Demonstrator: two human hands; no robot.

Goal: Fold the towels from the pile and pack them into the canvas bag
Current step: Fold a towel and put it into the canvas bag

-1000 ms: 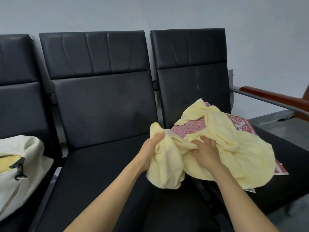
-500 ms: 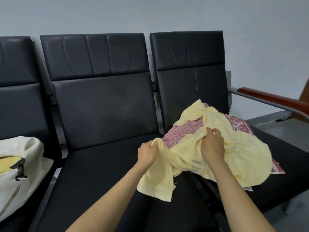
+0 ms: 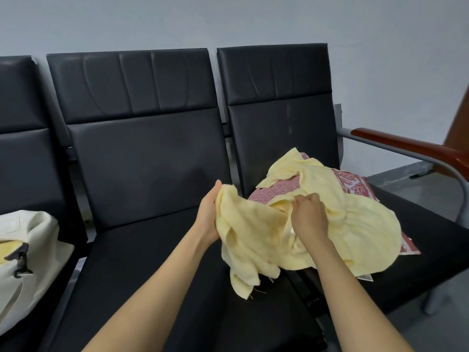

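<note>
head view: the left hand (image 3: 208, 214) grips one edge of a pale yellow towel (image 3: 253, 232), thumb on the near side and the fingers hidden behind the cloth. the right hand (image 3: 309, 219) has its fingers curled, pinching a fold nearer the middle. held this way the towel hangs between the hands, its loose end drooping over the gap onto the middle seat (image 3: 152, 262), likely so an edge can be found and drawn straight for folding. the rest of it drapes over the pile on the right seat (image 3: 431, 237), where a red patterned towel (image 3: 269, 191) shows beneath; whether the yellow cloth is one towel or two i cannot tell. the white canvas bag (image 3: 33, 250) sits well apart on the left seat, mouth open toward the person, with something yellow (image 3: 7, 252) inside.
</note>
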